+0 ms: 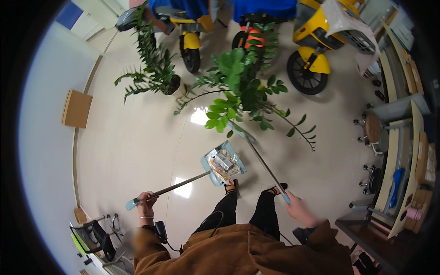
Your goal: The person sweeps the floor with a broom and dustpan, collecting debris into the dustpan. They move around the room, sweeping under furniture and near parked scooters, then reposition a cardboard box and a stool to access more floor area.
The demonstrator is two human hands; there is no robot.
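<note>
My left hand (147, 202) grips the upper end of a metal handle that slopes down to a pale blue dustpan (216, 180). Several bits of litter, among them a small box (222, 161) and crumpled wrappers (220, 174), lie in the pan near my feet. In my right hand (299, 208) is the blue grip of a broom (264, 165); its metal stick runs forward and left. The broom's head (242, 132) is low under the leaves of a potted plant (240, 82), which partly hide it.
A second potted plant (172, 84) stands ahead on the left. Beyond the plants are yellow electric scooters (309, 65). A cardboard box (77, 108) leans by the left wall. Desks and stools (373, 178) line the right; an office chair (98, 237) is at lower left.
</note>
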